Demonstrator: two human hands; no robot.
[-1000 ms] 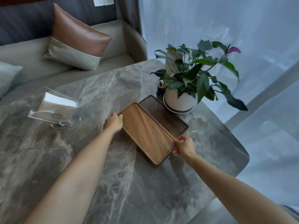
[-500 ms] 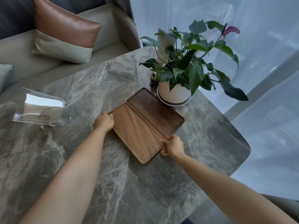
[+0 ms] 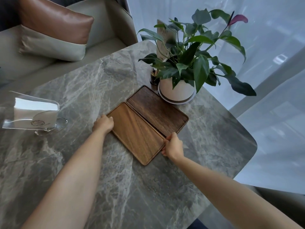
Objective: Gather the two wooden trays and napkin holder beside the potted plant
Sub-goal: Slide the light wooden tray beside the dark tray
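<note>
Two wooden trays lie flat, side by side, on the grey marble table (image 3: 115, 187). The light tray (image 3: 137, 133) is nearer to me; the dark tray (image 3: 156, 109) lies beyond it, one corner next to the white pot of the potted plant (image 3: 178, 90). My left hand (image 3: 103, 123) grips the light tray's far-left short edge. My right hand (image 3: 173, 146) grips its near-right short edge. The clear napkin holder (image 3: 33, 116), filled with white napkins, stands apart at the table's left.
A small dark toothpick jar (image 3: 154, 78) and a menu card (image 3: 163, 40) stand behind the plant. A sofa (image 3: 102, 30) with a brown and beige cushion (image 3: 54, 30) lies beyond the table. White curtains hang on the right past the table's rounded corner.
The light tray, which overlapped the dark tray a second ago, has come down flat beside it. Both hands stay on its ends.
</note>
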